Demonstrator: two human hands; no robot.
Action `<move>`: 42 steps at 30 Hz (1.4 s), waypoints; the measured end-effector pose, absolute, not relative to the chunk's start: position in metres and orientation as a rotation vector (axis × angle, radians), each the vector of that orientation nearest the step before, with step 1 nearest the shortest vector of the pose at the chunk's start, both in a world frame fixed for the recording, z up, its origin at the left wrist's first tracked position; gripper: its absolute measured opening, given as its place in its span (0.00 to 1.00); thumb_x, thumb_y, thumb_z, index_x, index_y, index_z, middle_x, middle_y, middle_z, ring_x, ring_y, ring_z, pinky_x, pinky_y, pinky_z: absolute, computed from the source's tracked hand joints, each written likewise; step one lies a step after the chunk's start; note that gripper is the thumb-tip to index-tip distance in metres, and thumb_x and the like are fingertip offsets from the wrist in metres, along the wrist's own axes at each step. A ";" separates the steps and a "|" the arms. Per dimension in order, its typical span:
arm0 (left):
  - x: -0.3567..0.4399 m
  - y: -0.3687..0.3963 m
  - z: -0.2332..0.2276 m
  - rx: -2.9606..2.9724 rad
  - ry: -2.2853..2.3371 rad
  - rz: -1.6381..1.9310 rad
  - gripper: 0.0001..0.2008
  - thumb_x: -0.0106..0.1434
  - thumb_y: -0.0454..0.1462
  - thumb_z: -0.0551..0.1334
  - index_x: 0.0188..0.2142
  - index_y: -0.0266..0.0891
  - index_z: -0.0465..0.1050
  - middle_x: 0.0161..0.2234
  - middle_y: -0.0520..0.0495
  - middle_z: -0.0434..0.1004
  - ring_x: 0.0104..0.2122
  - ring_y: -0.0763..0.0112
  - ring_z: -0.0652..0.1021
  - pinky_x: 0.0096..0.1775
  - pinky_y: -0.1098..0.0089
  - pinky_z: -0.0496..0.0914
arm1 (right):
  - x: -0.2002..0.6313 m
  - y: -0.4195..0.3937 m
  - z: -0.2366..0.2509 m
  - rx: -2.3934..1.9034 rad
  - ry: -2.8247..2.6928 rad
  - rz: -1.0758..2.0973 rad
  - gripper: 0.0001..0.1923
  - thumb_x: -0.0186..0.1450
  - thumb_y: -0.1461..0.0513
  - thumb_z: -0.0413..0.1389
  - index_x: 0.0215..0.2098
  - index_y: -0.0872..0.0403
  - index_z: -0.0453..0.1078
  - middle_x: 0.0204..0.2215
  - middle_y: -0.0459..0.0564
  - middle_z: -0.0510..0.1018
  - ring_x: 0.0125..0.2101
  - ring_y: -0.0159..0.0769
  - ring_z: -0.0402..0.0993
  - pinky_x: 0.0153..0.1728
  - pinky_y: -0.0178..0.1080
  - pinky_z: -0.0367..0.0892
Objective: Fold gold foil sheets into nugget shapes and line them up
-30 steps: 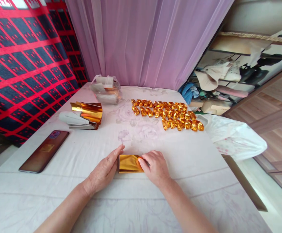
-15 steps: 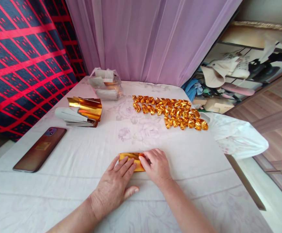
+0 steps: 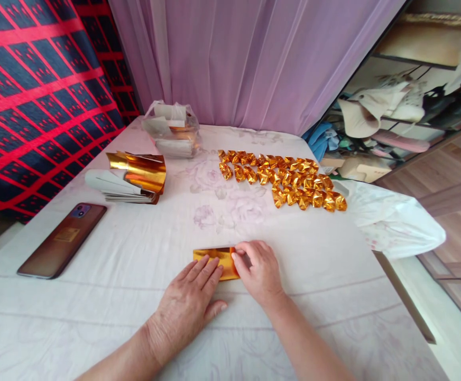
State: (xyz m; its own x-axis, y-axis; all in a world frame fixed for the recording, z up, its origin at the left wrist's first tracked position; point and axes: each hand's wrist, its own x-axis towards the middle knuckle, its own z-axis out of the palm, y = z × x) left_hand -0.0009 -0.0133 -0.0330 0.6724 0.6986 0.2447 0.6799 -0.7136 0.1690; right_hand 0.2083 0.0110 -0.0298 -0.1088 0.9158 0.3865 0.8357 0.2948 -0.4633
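Left hand (image 3: 193, 301) had slid from beside the gold foil strip (image 3: 213, 261) onto it, fingers flat and spread, gripping nothing. Right hand (image 3: 259, 272) pinched the strip's right end on the white cloth (image 3: 135, 254). Slick foil could skid, skewing the crease. Beyond lay folded gold pieces (image 3: 284, 182).

Left hand (image 3: 188, 304) moved from beside gold foil strip (image 3: 214, 257) onto it, fingers (image 3: 209, 272) now flat on top.

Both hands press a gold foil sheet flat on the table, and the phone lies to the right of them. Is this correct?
Not quite. The head view shows the phone lying to the left of the hands, not the right. The left hand and right hand do press the gold foil sheet flat on the table.
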 end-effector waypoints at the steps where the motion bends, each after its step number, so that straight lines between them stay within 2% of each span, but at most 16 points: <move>1: -0.001 -0.013 -0.033 2.812 1.161 0.455 0.28 0.69 0.51 0.53 0.62 0.38 0.64 0.58 0.38 0.72 0.58 0.53 0.71 0.57 0.54 0.68 | 0.208 0.011 -0.029 -1.546 -1.972 0.177 0.05 0.67 0.63 0.53 0.35 0.51 0.71 0.31 0.47 0.78 0.36 0.39 0.71 0.39 0.41 0.60; 6: -0.001 -0.012 -0.031 2.813 1.148 0.457 0.28 0.69 0.51 0.53 0.62 0.38 0.63 0.58 0.39 0.71 0.59 0.53 0.71 0.57 0.53 0.68 | 0.209 0.010 -0.027 -1.494 -2.003 0.170 0.09 0.68 0.63 0.52 0.38 0.49 0.76 0.36 0.49 0.80 0.39 0.38 0.72 0.42 0.42 0.62; 11: -0.001 -0.010 -0.027 2.853 1.130 0.444 0.28 0.69 0.51 0.53 0.61 0.35 0.64 0.58 0.37 0.72 0.58 0.52 0.72 0.56 0.54 0.69 | 0.208 0.009 -0.028 -1.494 -2.014 0.135 0.11 0.67 0.64 0.53 0.41 0.49 0.77 0.37 0.49 0.80 0.39 0.39 0.72 0.42 0.43 0.63; 23: 0.002 -0.009 -0.028 2.860 1.144 0.470 0.26 0.70 0.48 0.53 0.60 0.33 0.66 0.57 0.36 0.72 0.58 0.53 0.72 0.56 0.55 0.69 | 0.208 0.009 -0.028 -1.518 -2.039 0.106 0.13 0.68 0.64 0.52 0.43 0.50 0.78 0.38 0.51 0.80 0.39 0.39 0.71 0.42 0.43 0.63; 34: 0.003 -0.010 -0.026 2.862 1.193 0.505 0.22 0.70 0.44 0.54 0.58 0.35 0.68 0.57 0.38 0.73 0.57 0.55 0.73 0.55 0.56 0.70 | 0.208 0.009 -0.029 -1.520 -2.063 0.054 0.12 0.67 0.65 0.54 0.43 0.50 0.77 0.38 0.50 0.79 0.39 0.40 0.71 0.40 0.42 0.63; 42: 0.004 -0.006 -0.025 2.927 1.166 0.563 0.19 0.70 0.42 0.55 0.55 0.33 0.70 0.54 0.38 0.76 0.53 0.54 0.76 0.52 0.56 0.73 | 0.208 0.010 -0.030 -1.515 -2.062 0.062 0.12 0.67 0.64 0.53 0.44 0.51 0.77 0.39 0.51 0.79 0.39 0.40 0.71 0.41 0.43 0.64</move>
